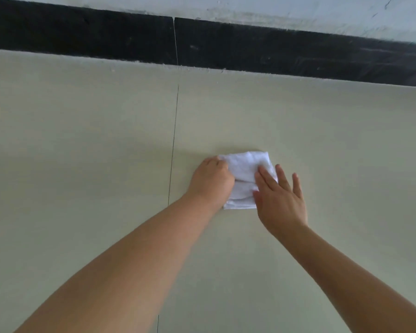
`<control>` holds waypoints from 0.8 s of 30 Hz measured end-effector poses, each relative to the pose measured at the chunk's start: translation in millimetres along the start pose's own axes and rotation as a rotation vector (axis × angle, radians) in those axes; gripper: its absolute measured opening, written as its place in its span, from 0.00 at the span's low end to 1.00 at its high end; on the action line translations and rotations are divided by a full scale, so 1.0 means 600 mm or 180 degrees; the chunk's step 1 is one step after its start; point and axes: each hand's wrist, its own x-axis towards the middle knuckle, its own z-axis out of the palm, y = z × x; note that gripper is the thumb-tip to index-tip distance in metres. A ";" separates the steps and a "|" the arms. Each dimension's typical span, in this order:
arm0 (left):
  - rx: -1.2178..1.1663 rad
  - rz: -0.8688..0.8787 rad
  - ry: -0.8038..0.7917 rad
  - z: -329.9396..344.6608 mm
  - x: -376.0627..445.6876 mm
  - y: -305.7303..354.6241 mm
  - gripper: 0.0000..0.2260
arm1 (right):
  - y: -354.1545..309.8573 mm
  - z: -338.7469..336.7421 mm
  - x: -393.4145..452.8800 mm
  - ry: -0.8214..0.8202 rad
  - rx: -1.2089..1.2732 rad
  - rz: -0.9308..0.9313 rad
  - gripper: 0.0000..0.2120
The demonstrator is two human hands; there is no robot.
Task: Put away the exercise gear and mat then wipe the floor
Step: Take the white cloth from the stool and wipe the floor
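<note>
Cloth, white and folded to a small pad, lies flat on the pale tiled floor, right of a grout line and well short of the black skirting. Judged soft, light and limp; liable to bunch, so best pressed flat or gripped at a folded edge. Left hand has fingers curled on its left edge. Right hand rests on it, fingers straight and spread.

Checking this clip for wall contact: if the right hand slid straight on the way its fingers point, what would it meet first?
The right hand lies flat on the white cloth, fingers pointing toward the wall. Ahead lies bare floor tile, then probably the black skirting; nothing else shows between.
</note>
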 end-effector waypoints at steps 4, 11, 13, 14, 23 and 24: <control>0.0627 0.0193 -0.0184 -0.032 -0.001 -0.007 0.10 | -0.014 -0.021 0.053 -0.0027 0.0268 -0.0065 0.27; 0.0791 -0.1083 -0.0696 -0.051 -0.119 -0.145 0.13 | -0.209 -0.038 0.078 0.0038 0.0428 -0.0809 0.28; 0.0592 -0.1188 -0.0585 -0.034 -0.183 -0.176 0.11 | -0.260 -0.021 0.030 0.0009 0.0600 -0.0855 0.28; 0.0441 -0.1173 -0.0565 -0.018 -0.218 -0.181 0.10 | -0.276 -0.009 -0.001 -0.0032 0.0613 -0.0876 0.28; 0.0250 0.0907 -0.0275 0.054 -0.392 -0.069 0.13 | -0.185 0.141 -0.277 -0.0069 0.0081 -0.0893 0.23; 0.0167 0.1004 -0.0251 0.064 -0.387 -0.045 0.13 | -0.158 0.146 -0.296 -0.0094 0.0004 -0.0860 0.24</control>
